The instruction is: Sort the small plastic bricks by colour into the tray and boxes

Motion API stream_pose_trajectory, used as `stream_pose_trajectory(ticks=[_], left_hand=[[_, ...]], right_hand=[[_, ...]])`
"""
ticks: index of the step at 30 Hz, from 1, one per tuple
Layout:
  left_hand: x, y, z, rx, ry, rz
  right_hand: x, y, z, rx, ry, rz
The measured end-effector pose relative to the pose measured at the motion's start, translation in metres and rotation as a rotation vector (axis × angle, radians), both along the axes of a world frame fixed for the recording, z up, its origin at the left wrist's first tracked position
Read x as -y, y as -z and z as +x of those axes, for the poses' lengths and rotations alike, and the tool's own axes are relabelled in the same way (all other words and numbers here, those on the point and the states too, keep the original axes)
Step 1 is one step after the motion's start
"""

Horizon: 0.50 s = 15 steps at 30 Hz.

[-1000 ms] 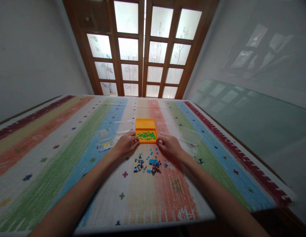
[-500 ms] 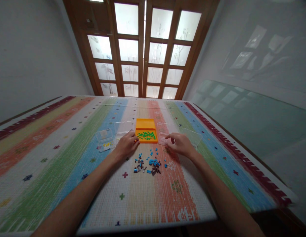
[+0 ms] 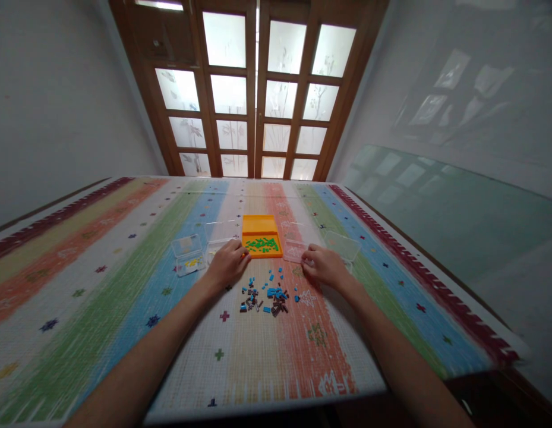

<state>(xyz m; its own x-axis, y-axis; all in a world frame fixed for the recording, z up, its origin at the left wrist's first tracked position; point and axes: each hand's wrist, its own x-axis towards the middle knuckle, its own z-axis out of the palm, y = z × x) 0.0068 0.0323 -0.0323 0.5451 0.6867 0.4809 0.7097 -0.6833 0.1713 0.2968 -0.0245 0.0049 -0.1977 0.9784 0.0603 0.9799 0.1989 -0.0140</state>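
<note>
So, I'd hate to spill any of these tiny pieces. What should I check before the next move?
1. Orange box open: ok, with the green pieces inside.
2. Left hand at the orange box's near left corner: ok; how firm its grip is, cannot tell.
3. Right hand holding the clear box beside the orange one: cannot tell; the fingers are at its near right corner.
4. Blue pieces and brown pieces separated: not ok, mingled loose on the cloth.
5. Yellow pieces inside the leftmost clear box: ok.

An open orange box (image 3: 259, 224) holds green pieces (image 3: 263, 245).
</note>
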Motion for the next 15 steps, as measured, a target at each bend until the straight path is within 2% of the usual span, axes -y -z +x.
stream_pose_trajectory(ticks=[15], left_hand=[[0.0017,0.0033,-0.001,-0.024,0.015,0.09]], right_hand=[[0.0028,0.0028,0.0018,-0.018,0.008,0.023]])
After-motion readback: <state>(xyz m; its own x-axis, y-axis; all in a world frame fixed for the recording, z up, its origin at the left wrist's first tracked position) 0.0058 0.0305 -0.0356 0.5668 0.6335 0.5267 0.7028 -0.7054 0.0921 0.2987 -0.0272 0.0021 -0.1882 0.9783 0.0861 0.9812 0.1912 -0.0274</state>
